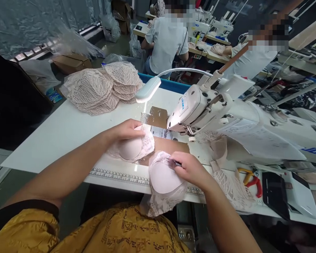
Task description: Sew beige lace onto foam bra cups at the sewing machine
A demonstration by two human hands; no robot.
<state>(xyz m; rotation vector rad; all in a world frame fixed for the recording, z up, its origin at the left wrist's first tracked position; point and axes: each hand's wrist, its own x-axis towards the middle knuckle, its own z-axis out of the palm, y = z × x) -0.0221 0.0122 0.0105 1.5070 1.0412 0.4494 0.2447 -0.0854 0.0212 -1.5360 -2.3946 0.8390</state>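
A pale pink padded bra cup with lace trim (130,147) lies on the white sewing table (68,130) just left of the needle of a white sewing machine (200,109). My left hand (126,129) rests on its top edge, fingers curled over the lace. A second padded cup with lace (163,177) hangs over the table's front edge. My right hand (186,167) pinches its upper edge together with a small dark tool.
A stack of lace cups (102,88) sits at the table's far left. A gooseneck lamp (149,89) shines above the needle. Red and yellow snips (252,179) and a black phone (275,193) lie right. Two other people work at machines behind.
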